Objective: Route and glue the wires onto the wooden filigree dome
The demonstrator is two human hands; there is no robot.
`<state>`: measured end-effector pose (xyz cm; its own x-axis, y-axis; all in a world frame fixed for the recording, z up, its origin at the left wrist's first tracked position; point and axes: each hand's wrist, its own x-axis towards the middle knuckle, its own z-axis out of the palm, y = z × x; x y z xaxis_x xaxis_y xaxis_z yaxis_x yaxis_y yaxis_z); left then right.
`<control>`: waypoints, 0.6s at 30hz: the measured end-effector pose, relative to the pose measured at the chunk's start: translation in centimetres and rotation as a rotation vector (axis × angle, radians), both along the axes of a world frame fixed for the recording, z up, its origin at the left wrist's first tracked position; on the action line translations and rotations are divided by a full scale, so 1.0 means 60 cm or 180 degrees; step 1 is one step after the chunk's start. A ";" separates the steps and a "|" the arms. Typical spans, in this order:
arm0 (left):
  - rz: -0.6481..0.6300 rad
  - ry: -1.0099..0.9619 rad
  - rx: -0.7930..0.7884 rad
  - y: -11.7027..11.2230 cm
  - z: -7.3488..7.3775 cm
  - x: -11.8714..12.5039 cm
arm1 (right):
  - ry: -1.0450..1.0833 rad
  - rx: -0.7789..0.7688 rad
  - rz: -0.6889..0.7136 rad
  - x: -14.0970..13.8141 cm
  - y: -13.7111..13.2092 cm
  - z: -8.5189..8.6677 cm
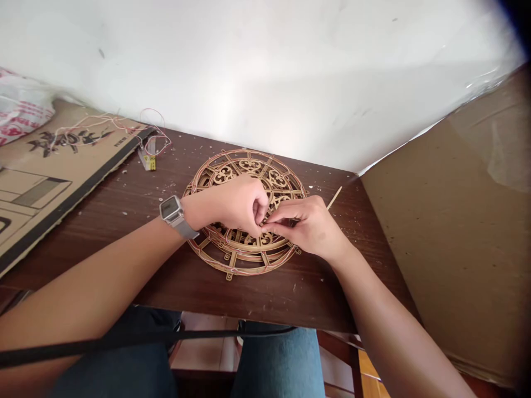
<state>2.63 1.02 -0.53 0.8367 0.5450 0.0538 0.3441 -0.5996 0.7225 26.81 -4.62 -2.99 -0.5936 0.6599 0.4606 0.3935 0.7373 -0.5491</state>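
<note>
A round laser-cut wooden disc (pixel 244 166) with scroll fretwork and thin red wire along its rim lies flat on the dark wooden table (pixel 136 221). My left hand (pixel 236 204), with a grey watch (pixel 172 210) on the wrist, rests on the disc, its fingers curled into a pinch. My right hand (pixel 309 224) meets it fingertip to fingertip over the disc's middle. The right fingers pinch a thin dark piece, too small to name. A slim wooden stick (pixel 334 198) pokes out behind the right hand.
A flattened cardboard box (pixel 45 177) with black print covers the table's left part, with loose red and white wires (pixel 124 121) and a small yellow-tagged part (pixel 148 160) beside it. A large cardboard sheet (pixel 456 221) stands at the right. White wall behind. Wood crumbs dot the table.
</note>
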 end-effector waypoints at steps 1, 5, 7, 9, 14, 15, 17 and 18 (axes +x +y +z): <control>-0.0038 -0.0038 0.0015 0.000 -0.001 -0.002 | -0.0030 0.0044 0.0018 0.000 -0.001 0.001; -0.0238 -0.0228 0.0107 0.001 -0.001 -0.020 | -0.0268 0.0303 0.0042 -0.002 -0.007 0.005; -0.0209 -0.0234 0.0132 0.001 -0.001 -0.027 | -0.0505 0.0497 0.0029 -0.002 -0.012 0.007; -0.0176 -0.0215 0.0165 0.000 -0.002 -0.030 | -0.0815 0.0714 0.0012 -0.001 -0.015 0.011; -0.0187 -0.0158 0.0239 -0.004 -0.004 -0.032 | -0.1630 0.1086 0.0005 -0.007 -0.019 0.033; -0.0199 -0.0182 0.0275 -0.004 -0.005 -0.033 | -0.1796 0.1133 0.0015 -0.012 -0.020 0.040; -0.0244 -0.0289 0.0373 -0.004 -0.009 -0.037 | -0.2149 0.1198 0.0008 -0.025 -0.020 0.055; -0.0278 -0.0355 0.0423 -0.003 -0.012 -0.038 | -0.2318 0.1219 0.0001 -0.033 -0.021 0.061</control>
